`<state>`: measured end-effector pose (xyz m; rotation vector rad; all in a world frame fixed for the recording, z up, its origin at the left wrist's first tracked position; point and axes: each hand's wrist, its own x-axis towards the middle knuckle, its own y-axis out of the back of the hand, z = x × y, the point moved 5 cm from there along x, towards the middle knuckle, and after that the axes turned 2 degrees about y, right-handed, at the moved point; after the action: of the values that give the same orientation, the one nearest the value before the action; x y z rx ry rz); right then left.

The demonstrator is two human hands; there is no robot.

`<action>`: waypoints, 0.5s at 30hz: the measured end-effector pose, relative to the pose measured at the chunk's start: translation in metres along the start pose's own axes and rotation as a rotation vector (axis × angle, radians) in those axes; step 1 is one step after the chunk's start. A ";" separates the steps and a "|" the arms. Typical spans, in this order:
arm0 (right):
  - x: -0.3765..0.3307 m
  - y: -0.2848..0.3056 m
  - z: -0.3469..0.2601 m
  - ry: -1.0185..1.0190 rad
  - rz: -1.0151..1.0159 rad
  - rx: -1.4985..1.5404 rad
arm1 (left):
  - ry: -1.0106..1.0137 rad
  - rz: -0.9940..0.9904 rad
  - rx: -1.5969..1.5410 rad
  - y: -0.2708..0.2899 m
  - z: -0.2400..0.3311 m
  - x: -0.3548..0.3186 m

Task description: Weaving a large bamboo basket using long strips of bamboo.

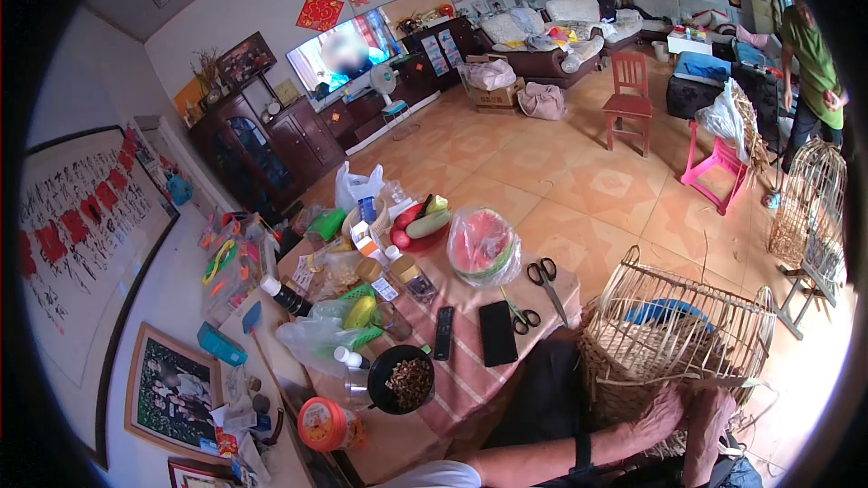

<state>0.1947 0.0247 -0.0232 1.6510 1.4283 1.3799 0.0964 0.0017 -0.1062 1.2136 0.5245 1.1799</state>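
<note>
At the lower right of the frame, the left hand (pixel 662 408) and right hand (pixel 712 414) are side by side at the near rim of a woven basket (pixel 608 363), which sits beside a dark-clad leg (pixel 541 393), probably so both can reach it, though hidden fingers leave me unable to tell whether either grip is open or closed. On the table (pixel 448 402) at lower centre, 2 pairs of scissors (pixel 548 286) lie near the basket side, seemingly for easy reach, with a plastic-wrapped watermelon (pixel 481 242) beyond, likely covered for cleanliness. Farther off at right, another openwork basket (pixel 807 194) stands near a person in green (pixel 814 63).
</note>
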 end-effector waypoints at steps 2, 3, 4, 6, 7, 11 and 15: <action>0.001 0.006 -0.009 -0.010 -0.014 0.005 | -0.004 0.086 -0.074 0.009 -0.003 -0.002; -0.001 0.015 -0.014 0.016 0.034 0.133 | -0.018 0.164 -0.157 0.020 -0.001 -0.003; -0.005 0.022 -0.013 0.035 0.082 0.256 | -0.023 0.157 -0.166 0.033 0.003 -0.002; -0.008 0.025 -0.003 0.070 0.094 0.339 | -0.018 0.044 -0.358 0.056 0.010 0.002; -0.011 0.026 0.002 0.109 0.109 0.425 | -0.023 0.040 -0.364 0.059 0.012 0.001; -0.020 0.025 0.000 0.059 0.106 0.389 | -0.095 0.258 -0.346 0.057 0.006 -0.002; -0.043 0.004 0.028 -0.389 0.202 0.812 | -0.063 0.134 -0.346 0.052 0.005 -0.001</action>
<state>0.2262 -0.0108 -0.0435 2.4464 1.7158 0.4949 0.0793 -0.0061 -0.0573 0.9945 0.1826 1.2802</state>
